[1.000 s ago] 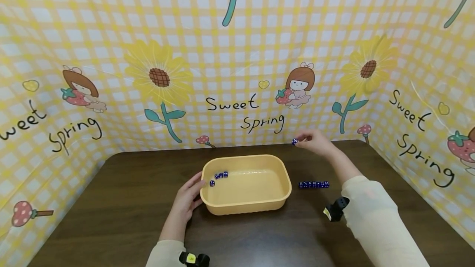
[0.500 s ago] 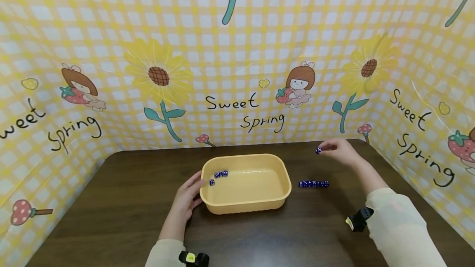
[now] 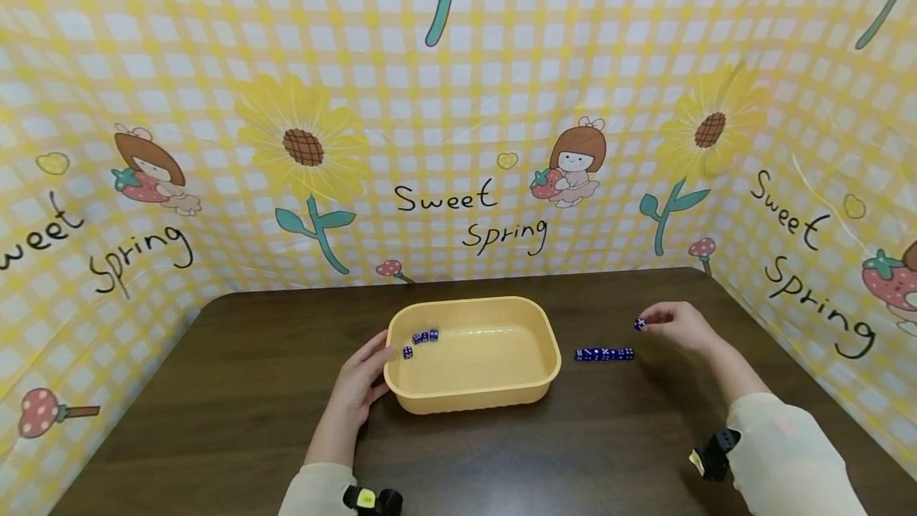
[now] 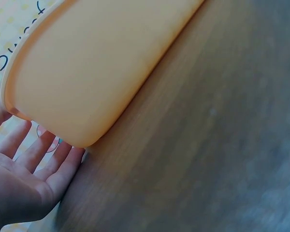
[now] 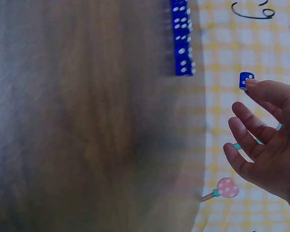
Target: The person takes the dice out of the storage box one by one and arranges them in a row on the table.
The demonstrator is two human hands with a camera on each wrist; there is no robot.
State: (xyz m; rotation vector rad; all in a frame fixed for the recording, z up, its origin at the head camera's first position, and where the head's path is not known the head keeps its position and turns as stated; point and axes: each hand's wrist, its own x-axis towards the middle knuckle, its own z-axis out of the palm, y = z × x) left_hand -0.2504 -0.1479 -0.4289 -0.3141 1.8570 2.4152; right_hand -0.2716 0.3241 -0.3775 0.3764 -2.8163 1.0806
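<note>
Between the thumb and index finger of my right hand (image 3: 680, 326) is a blue die (image 5: 245, 81) with white pips, held above the table. The other fingers of that hand spread loosely, as the right wrist view shows. Just left of it a row of blue dice (image 3: 604, 354) lies end to end on the table. My left hand (image 3: 361, 377) holds the left end of a yellow plastic tub (image 3: 473, 402), thumb at the rim and fingers against the outer wall (image 4: 70, 130). Inside the tub, near its left end, sit several blue dice (image 3: 425, 337).
The dark wooden table (image 3: 215, 388) reaches to a yellow checked cloth (image 3: 458, 118) hung at the back and sides. A small black camera (image 3: 716, 455) is strapped to the right wrist and another camera (image 3: 372, 500) to the left.
My right hand, pinching the die, has moved right and down from the table's back edge to the right end of the dice row. My left hand and the tub stay put.
</note>
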